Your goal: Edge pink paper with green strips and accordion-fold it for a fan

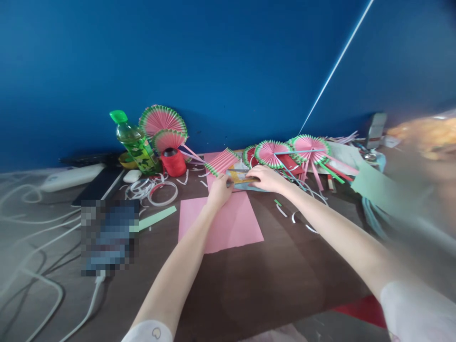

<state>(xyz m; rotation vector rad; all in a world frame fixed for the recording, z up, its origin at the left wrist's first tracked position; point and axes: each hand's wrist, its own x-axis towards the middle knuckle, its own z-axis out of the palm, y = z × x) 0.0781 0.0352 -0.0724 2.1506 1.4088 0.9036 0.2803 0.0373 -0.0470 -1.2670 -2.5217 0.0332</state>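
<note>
The yellow item [241,175] is located toward the rear of the table [285,280], between the left hand [221,189] and the right hand [265,178], just behind the pink sheet [228,223]. The left hand is at the item's left end, fingers curled and nearly together; the right hand is at its right end, fingers bent, with a small opening toward the thumb. Both hands appear to touch the item; whether either grips it firmly cannot be told at this size. The pleated sheet [223,162], pink with a green edge, lies just behind the left hand. Round fans [310,148] in pink and green stand behind and to the right of the right hand. To the left, the red spool [174,163] stands beside the bottle [135,149], which is tilted and green-capped. The green strip [156,218] lies left of the pink sheet. White scraps [281,210] lie below the right forearm. The blue wall [228,71] closes the rear.
</note>
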